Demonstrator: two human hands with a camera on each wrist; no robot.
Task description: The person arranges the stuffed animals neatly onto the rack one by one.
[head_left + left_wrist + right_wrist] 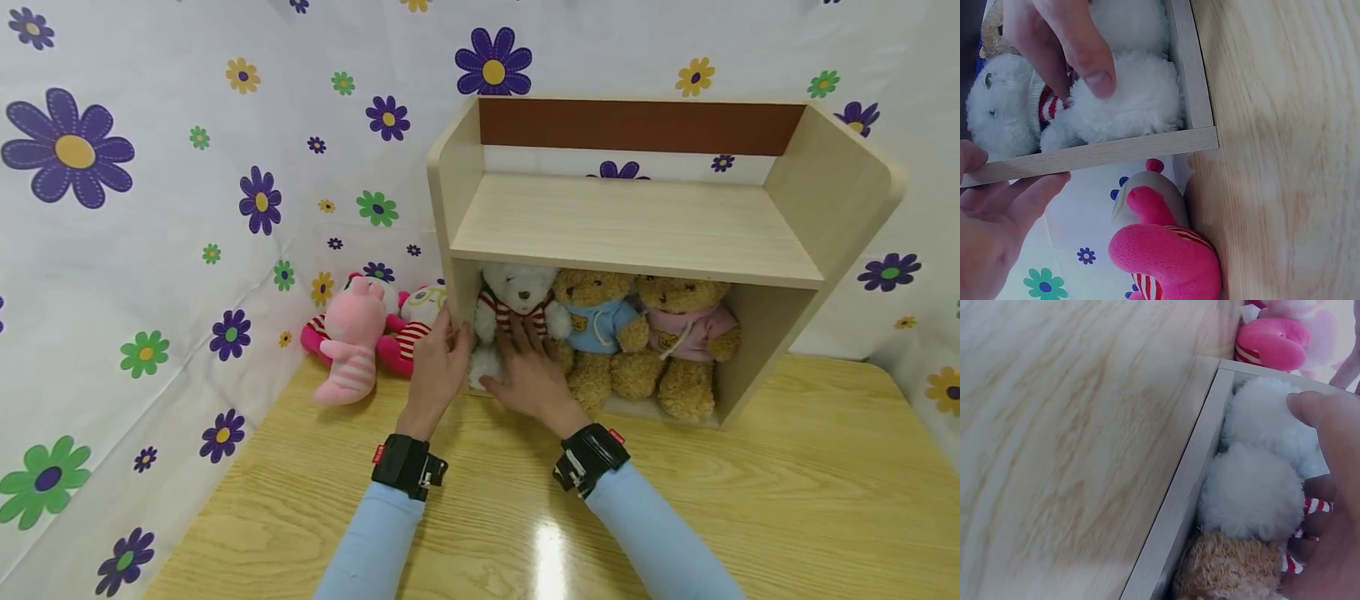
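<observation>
A light wooden shelf (637,225) stands on the table, with three teddy bears in its lower compartment. My right hand (528,371) reaches in and grips the leftmost one, a white bear in a red-striped shirt (517,296). The thumb (1085,53) presses into its fluffy leg (1254,487) and the fingers (1329,500) lie on its shirt. My left hand (438,362) rests with straight fingers (1029,197) against the outside of the shelf's left wall (1104,153), thumb at the front edge. A brown bear in a blue hoodie (600,325) sits right beside the white one.
A brown bear in a pink hoodie (686,333) fills the compartment's right end. Two pink plush toys (352,342) lie against the flowered cloth backdrop left of the shelf, one of them (1166,250) close to my left hand. The upper shelf board (637,221) is bare. Wooden tabletop (525,517) stretches toward me.
</observation>
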